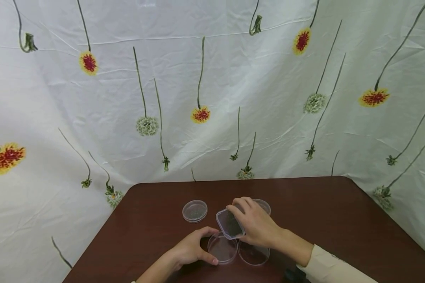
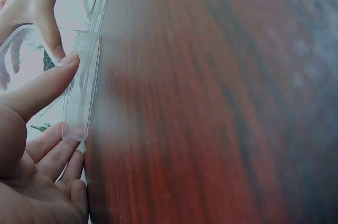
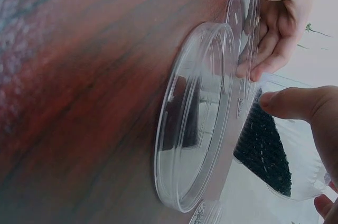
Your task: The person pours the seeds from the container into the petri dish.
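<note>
In the head view my left hand point(image 1: 193, 248) grips a clear round petri dish point(image 1: 222, 250) by its side, thumb at the front and fingers behind. The left wrist view shows that thumb against the wall of the dish point(image 2: 82, 94). My right hand point(image 1: 257, 225) holds a clear rectangular plastic box point(image 1: 230, 223) tilted above this dish. Dark granules point(image 3: 263, 147) lie heaped along the box's lower side in the right wrist view. A second petri dish point(image 1: 254, 254) stands right beside the gripped one, under my right forearm. Whether granules are falling cannot be told.
Behind, to the left, another petri dish point(image 1: 194, 211) sits on the dark brown table point(image 1: 156, 232). One more dish point(image 1: 264, 205) is partly hidden behind my right hand. A flower-print cloth point(image 1: 219, 78) hangs beyond the table. Something black point(image 1: 294, 276) lies by the right sleeve.
</note>
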A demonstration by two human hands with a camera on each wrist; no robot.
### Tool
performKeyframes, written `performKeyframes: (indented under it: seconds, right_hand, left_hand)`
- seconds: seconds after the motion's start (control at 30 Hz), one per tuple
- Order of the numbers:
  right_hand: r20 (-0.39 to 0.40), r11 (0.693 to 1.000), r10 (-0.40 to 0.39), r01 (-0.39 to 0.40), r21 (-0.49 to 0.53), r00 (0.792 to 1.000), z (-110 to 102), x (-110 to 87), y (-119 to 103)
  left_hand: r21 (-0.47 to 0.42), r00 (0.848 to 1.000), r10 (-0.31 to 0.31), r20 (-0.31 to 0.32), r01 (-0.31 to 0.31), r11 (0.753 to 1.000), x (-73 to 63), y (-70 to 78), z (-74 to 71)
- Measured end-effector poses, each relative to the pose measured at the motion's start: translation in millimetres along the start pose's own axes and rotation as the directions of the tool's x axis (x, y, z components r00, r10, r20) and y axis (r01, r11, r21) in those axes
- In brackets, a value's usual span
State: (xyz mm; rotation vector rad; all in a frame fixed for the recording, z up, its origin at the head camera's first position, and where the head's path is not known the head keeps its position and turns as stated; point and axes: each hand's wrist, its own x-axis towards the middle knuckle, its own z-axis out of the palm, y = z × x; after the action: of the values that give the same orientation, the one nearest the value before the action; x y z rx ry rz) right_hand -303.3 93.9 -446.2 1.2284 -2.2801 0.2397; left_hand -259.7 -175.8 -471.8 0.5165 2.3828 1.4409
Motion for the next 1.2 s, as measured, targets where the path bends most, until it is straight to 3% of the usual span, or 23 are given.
performKeyframes:
  seconds: [1.2]
  right_hand:
    - [0.022,0.997,-0.060,0.061,-0.056,0.998,-0.7,4.9,-3.6]
  left_hand:
    - [-0.006,1.000,-0.010,0.003,0.010,1.000,1.0,0.2,-0.3]
